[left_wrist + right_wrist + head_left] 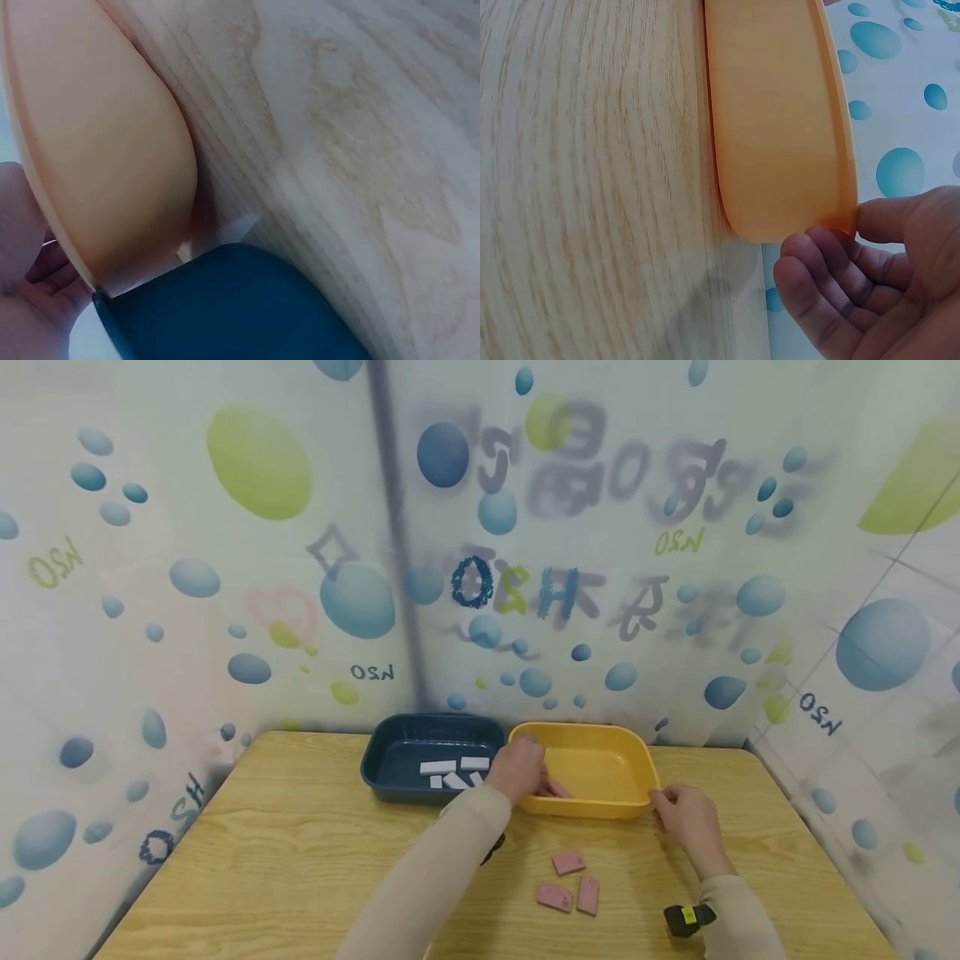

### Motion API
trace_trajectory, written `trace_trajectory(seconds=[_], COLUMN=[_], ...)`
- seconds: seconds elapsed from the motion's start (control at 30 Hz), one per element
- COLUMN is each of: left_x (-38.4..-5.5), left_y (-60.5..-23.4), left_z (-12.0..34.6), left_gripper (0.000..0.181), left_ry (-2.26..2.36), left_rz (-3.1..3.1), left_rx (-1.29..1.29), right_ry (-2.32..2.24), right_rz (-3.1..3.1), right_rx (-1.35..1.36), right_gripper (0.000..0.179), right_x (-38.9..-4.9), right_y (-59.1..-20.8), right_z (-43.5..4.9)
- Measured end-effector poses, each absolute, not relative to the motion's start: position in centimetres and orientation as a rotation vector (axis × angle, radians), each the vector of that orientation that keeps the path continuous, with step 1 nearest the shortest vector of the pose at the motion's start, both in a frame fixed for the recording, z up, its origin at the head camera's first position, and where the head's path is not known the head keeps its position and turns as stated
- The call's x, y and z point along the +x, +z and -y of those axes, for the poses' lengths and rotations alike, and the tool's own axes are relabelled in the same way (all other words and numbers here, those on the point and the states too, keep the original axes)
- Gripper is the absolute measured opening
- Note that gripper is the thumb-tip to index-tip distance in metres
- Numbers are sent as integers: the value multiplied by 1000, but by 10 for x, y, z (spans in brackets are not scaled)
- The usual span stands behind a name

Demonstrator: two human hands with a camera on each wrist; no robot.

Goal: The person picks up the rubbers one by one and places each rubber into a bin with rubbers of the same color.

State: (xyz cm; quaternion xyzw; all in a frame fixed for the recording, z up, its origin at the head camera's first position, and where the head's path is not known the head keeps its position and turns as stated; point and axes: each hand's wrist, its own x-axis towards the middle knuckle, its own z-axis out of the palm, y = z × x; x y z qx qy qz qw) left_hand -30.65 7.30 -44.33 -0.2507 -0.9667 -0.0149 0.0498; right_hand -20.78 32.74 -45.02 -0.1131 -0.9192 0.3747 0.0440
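Note:
A yellow tray stands toward the back of the table. My right hand pinches its front right corner; in the right wrist view, the thumb and curled fingers meet at the rim. My left hand reaches over the tray's left end, beside pink pieces lying inside. From the left wrist view, the hand is partly hidden behind the tray wall, so whether it holds a piece is unclear. Three flat pink rectangular pieces lie on the table in front.
A dark blue tray with several white blocks stands against the yellow tray's left side. Behind both hangs a patterned curtain. The wooden table extends to both sides. A black wrist device sits at the right sleeve.

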Motion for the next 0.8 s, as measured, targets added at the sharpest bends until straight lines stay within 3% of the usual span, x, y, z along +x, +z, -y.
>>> trace_trajectory(seconds=[0.8], left_x=[-246], left_y=[-429], left_z=[-61], left_gripper=[8], left_ry=[27], left_rz=[2435], left_rx=[-1072], right_ry=[1057], right_rz=[2834], right_rx=[-318], right_gripper=[30], right_x=[-207], right_y=[-450], right_z=[-326])
